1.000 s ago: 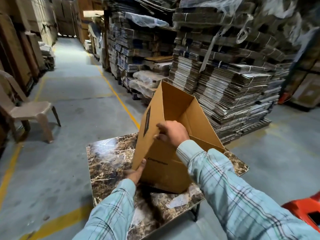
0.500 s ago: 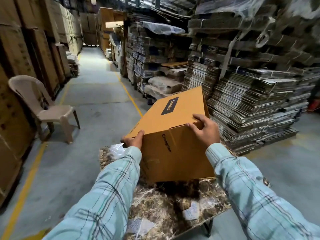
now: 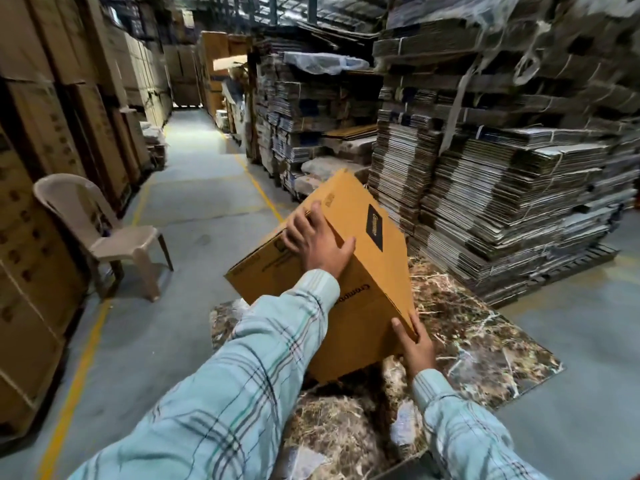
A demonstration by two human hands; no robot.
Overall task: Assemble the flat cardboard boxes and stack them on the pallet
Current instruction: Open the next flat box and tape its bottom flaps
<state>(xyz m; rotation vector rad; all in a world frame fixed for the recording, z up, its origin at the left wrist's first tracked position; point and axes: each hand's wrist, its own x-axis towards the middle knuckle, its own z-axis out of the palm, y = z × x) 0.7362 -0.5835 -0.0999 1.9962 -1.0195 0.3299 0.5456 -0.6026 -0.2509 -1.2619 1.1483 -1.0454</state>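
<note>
Warehouse aisle w/ grey concrete floor (image 3: 204, 188) and yellow lane lines, walled on the left by tall brown cartons (image 3: 52, 133) and on the right by bundled stacks of flat cardboard (image 3: 512, 188) on a wooden pallet (image 3: 585, 258). In the foreground, a marble-patterned table (image 3: 485, 344). Above it a person in a pale plaid shirt holds an assembled cardboard box (image 3: 360, 258), closed and tilted, one corner pointing down toward the tabletop; whether it touches can't be told. A dark label (image 3: 374, 227) sits on the box's upper face. A beige plastic chair (image 3: 100, 230) stands at left by the cartons. Left hand (image 3: 317, 242) lies flat, fingers spread, on the box's top edge; right hand (image 3: 414, 344) grips the lower right corner, thumb on the near face.
</note>
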